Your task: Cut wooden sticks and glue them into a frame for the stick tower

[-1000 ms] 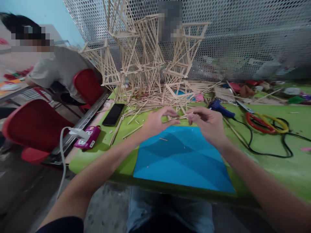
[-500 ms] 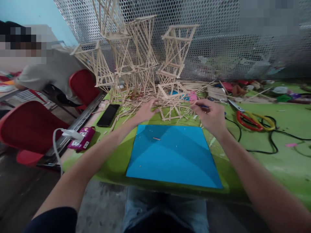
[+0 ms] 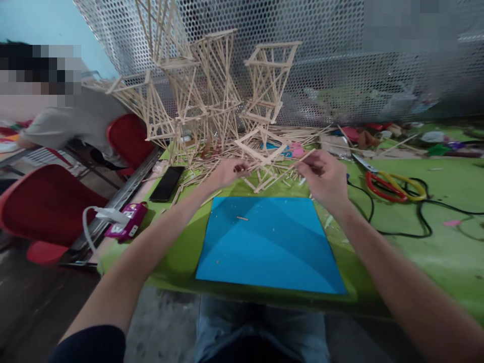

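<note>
Far left, a person in a grey shirt (image 3: 75,121) leans over another table, with red chairs (image 3: 45,206) in between, so nothing to do with this bench. On the green table's (image 3: 397,262) left edge sit a pink power strip (image 3: 126,224) and a black phone (image 3: 166,184), probably parked there to stay out of the mess.

The left hand (image 3: 227,174) is curled at the near edge of the loose stick pile (image 3: 212,169), fingertips down among the sticks. Can't tell whether it's actually pinching one or just touching. Behind the pile stand the stick frames (image 3: 212,96), leaning on each other against the mesh wall.

A blue sheet (image 3: 268,242) lies flat right in front of the person, which looks like a work mat.

The right hand (image 3: 323,179) is closed on a single stick (image 3: 308,155), thumb against fingers near its upper end, so the long part slants down-left toward the pile. Further right, red and yellow scissors (image 3: 393,186) and a black cable (image 3: 401,232) lie within reach.
</note>
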The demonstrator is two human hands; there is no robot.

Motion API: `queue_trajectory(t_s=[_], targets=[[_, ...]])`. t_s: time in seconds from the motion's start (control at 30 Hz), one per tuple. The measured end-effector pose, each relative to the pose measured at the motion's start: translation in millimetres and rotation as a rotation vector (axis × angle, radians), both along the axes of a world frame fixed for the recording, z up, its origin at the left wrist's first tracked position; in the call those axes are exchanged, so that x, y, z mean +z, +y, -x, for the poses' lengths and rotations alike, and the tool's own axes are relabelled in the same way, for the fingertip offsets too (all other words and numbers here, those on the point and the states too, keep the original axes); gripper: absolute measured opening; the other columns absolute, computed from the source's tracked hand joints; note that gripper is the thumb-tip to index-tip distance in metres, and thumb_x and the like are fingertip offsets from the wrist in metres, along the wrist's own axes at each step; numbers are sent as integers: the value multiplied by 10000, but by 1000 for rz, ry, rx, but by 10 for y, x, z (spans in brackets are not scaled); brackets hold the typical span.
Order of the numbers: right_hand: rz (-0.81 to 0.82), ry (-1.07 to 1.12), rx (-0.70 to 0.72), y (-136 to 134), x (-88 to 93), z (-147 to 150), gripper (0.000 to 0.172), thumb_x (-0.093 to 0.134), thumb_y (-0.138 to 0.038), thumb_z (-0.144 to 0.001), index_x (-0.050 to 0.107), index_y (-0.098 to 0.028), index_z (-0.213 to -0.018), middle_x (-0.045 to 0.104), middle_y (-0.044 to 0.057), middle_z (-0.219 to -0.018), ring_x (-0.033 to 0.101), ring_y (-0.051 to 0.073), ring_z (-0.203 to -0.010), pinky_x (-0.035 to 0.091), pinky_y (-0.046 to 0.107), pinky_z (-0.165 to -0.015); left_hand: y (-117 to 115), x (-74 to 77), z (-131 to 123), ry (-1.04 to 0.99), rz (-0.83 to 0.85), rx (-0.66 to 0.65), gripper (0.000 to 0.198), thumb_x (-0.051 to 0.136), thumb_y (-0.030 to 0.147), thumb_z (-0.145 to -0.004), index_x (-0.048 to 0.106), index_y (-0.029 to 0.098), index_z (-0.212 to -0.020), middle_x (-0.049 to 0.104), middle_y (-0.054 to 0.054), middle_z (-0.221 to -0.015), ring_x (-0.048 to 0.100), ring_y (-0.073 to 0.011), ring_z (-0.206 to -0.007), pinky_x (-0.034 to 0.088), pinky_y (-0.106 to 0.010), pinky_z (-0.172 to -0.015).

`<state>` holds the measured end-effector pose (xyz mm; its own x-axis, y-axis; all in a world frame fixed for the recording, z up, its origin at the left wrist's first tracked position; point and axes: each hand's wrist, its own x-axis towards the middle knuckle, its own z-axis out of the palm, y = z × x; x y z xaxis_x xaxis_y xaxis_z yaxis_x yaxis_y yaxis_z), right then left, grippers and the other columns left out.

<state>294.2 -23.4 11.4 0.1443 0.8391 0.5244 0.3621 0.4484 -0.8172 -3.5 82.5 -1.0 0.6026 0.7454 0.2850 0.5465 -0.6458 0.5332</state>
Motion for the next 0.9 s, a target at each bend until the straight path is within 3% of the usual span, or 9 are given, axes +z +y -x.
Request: queue_trajectory(t_s=[0.2, 0.37, 0.63, 0.77, 0.9], targets=[[61, 45, 99, -88, -16, 158, 232, 774, -436, -942, 763, -233, -1054, 830, 74, -979, 789, 246, -860, 637, 388, -783, -330, 34, 59, -88, -22, 79, 303, 742, 473, -961, 791, 174, -969, 804, -63, -976, 687, -179, -822, 502, -285, -762], [60, 14, 120, -77, -28, 264, 258, 739, -478, -964, 767, -228, -1021, 823, 70, -962, 774, 231, -820, 637, 393, -780, -482, 19, 48, -81, -20, 64, 303, 722, 472, -985, 763, 174, -955, 788, -55, -931, 687, -180, -821, 490, -295, -766], [11, -136, 65, 92, 160, 389, 235, 711, -445, -966, 765, -218, -945, 828, 92, -920, 777, 251, -812, 612, 381, -711, -430, -113, 106, 76, 101, -30, 430, 596, 548, -1043, 774, 166, -959, 791, -69, -958, 669, -182, -770, 440, -302, -706], [2, -172, 99, 193, 165, 421, 232, 707, -438, -962, 746, -216, -909, 823, 96, -892, 775, 258, -789, 596, 375, -673, -408, -134, 136, 103, 109, -80, 438, 694, 588, -976, 759, 174, -1101, 779, -71, -1043, 664, -195, -807, 436, -303, -704], [1, -218, 101, 206, 135, 437, 263, 714, -460, -968, 731, -219, -864, 814, 87, -858, 779, 275, -799, 601, 393, -699, -405, -181, 114, 34, 238, -113, 464, 775, 612, -907, 759, 203, -1126, 777, -54, -1044, 682, -206, -836, 475, -300, -710]])
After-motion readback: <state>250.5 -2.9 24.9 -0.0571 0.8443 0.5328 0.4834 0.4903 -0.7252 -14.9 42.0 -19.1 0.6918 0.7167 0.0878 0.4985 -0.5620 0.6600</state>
